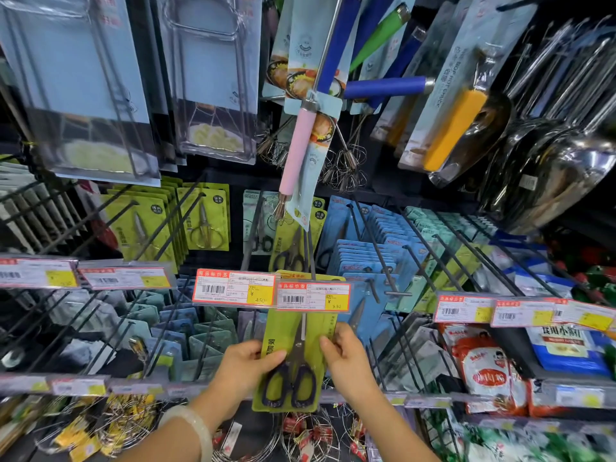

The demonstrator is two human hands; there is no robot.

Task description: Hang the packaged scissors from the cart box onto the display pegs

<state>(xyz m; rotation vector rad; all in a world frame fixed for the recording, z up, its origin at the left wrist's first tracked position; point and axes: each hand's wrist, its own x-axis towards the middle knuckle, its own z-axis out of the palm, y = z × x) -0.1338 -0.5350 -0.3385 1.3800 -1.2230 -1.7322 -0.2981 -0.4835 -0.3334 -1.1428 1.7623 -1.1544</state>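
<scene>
While both hands were raised in front of the display, the packaged scissors (293,358), black-handled on a yellow-green card, hung upright between them at the near middle of the scene, the card's top edge hidden behind a red-bordered price tag (313,296) marked 9.50. The left hand (246,365) pinched the card's left edge, thumb across the front beside the blades and fingers curled behind; a pale bangle (190,425) sat on that wrist. The right hand (346,353) pinched the right edge in the same way, thumb on the front and fingers behind. Whether the card's hole was on a peg could not be told, since the tag covered it. Just left of that tag sat another price tag (233,290) marked 4.50. Farther back, more green-carded scissors (206,221) hung on black display pegs (373,235), with blue-carded packs (363,258) to their right. A pink-handled whisk (296,155) dangled above the middle, blue-handled utensils (386,86) and steel scoops (550,168) hung at the far right, and clear-packed wire racks (86,85) filled the far left. Red-and-white sachets (490,371) lay on the near right shelf.
</scene>
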